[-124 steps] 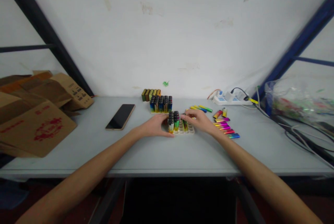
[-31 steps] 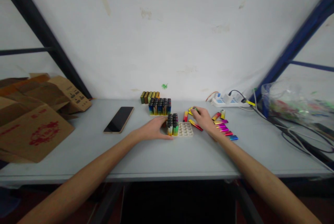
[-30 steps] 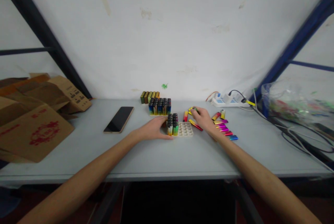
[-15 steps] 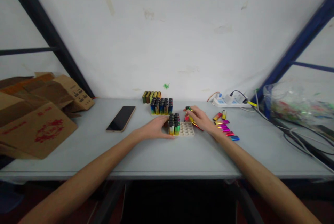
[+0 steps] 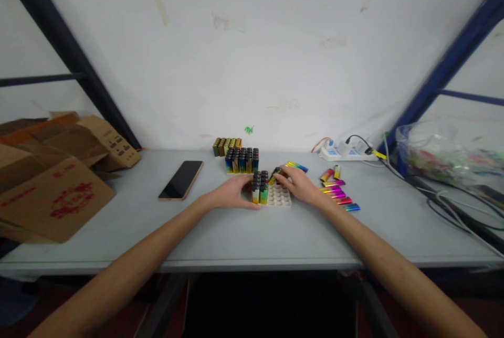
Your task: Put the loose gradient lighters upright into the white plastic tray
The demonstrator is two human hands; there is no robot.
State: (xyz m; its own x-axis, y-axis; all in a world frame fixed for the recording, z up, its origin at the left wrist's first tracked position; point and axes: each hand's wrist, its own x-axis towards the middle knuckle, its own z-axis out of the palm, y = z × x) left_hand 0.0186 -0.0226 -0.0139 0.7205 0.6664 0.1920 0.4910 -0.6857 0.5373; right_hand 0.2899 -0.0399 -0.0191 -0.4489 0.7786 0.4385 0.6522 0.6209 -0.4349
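In the head view, a white tray (image 5: 281, 198) with rows of round sockets sits on the grey table (image 5: 252, 238), upright lighters (image 5: 260, 191) with black tops filling its left part. The left hand (image 5: 232, 193) curves around the tray's left side, thumb in front and well apart from the other fingers, whose tips are hidden behind the lighters; whether they grip cannot be told. The right hand (image 5: 299, 183), at the tray's back right, has thumb and fingertips pinched on a tilted lighter (image 5: 274, 175) with a dark top and yellow-green body, above the tray's back sockets. Behind the tray, to the left, stands a block of black-topped lighters (image 5: 242, 161). Loose metallic lighters (image 5: 336, 193) lie to the tray's right, and a power strip (image 5: 342, 153) is at its far right rear. Left of the tray lies a phone (image 5: 181, 180), with cardboard boxes (image 5: 79, 196) farther left.
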